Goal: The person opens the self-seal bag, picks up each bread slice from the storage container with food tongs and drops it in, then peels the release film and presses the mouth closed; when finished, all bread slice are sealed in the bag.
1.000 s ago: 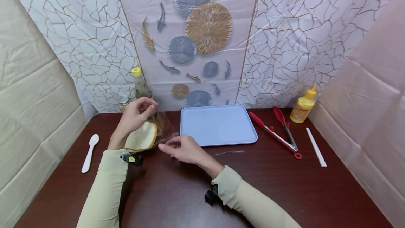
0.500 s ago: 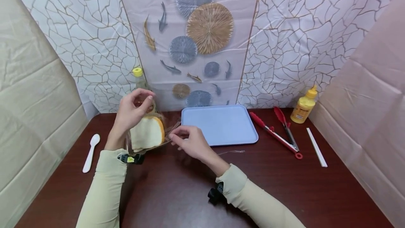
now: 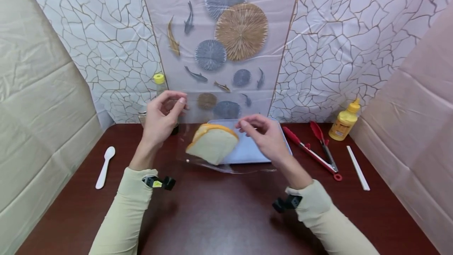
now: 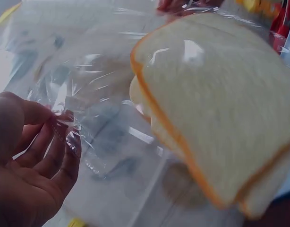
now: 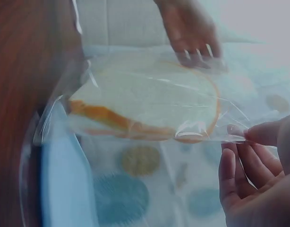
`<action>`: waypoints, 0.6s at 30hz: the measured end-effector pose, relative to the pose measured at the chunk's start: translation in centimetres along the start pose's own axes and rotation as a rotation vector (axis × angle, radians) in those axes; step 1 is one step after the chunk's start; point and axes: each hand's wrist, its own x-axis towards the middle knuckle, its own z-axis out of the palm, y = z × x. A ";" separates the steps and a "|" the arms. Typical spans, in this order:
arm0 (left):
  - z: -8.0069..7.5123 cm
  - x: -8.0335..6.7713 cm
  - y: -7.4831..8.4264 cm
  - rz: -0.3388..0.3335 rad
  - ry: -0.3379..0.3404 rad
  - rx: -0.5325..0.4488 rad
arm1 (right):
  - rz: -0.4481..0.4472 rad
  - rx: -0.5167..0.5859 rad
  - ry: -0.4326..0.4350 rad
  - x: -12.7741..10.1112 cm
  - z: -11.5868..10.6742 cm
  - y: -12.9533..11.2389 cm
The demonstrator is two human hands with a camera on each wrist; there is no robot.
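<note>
Clear plastic bag [image 3: 209, 129] with bread slices [image 3: 213, 145] hangs mid-frame over the tray [image 3: 247, 151] – left hand [image 3: 161, 121] and right hand [image 3: 267, 137] each pinch a top corner. Looks light, soft, squashable, film slippery – best held by the bag edge, not the bread

white bread [image 3: 212, 147] with an orange crust in a clear bag [image 4: 98, 118], over a pale blue tray [image 3: 247, 151]; red tongs [image 3: 311, 149] beside the tray.

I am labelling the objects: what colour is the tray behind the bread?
The tray is pale blue, plain; the head view shows it best.
</note>
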 end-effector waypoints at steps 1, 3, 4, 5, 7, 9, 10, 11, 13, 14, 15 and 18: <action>0.7 -0.2 0.1 -0.007 -0.019 -0.021 | -0.007 -0.009 0.013 -0.2 -1.0 -0.2; 2.1 -0.6 0.3 -0.029 -0.053 -0.069 | -0.020 -0.031 0.038 -0.8 -2.9 -0.6; 2.8 -0.8 0.4 -0.040 -0.071 -0.094 | -0.028 -0.040 0.052 -1.0 -3.9 -0.8; 3.5 -1.1 0.5 -0.051 -0.089 -0.116 | -0.035 -0.049 0.062 -1.3 -4.8 -1.0; 4.8 -1.6 0.5 -0.066 -0.118 -0.158 | -0.042 -0.066 0.083 -1.9 -6.4 -1.3; 6.1 -2.1 0.5 -0.070 -0.149 -0.182 | -0.046 -0.081 0.101 -2.4 -7.6 -1.5; 6.7 -2.4 0.4 -0.068 -0.166 -0.178 | -0.045 -0.089 0.106 -2.6 -8.0 -1.6; 7.2 -2.7 0.4 -0.065 -0.186 -0.173 | -0.044 -0.101 0.107 -2.9 -8.3 -1.7; 8.1 -3.2 0.2 -0.060 -0.224 -0.154 | -0.048 -0.124 0.095 -3.3 -8.6 -1.9; 8.5 -3.4 0.2 -0.058 -0.239 -0.137 | -0.051 -0.137 0.084 -3.4 -8.7 -2.0; 8.8 -3.6 0.1 -0.054 -0.247 -0.123 | -0.054 -0.148 0.072 -3.5 -8.7 -2.0; 9.3 -3.8 0.2 -0.050 -0.216 -0.132 | -0.063 -0.160 0.059 -3.6 -8.9 -1.9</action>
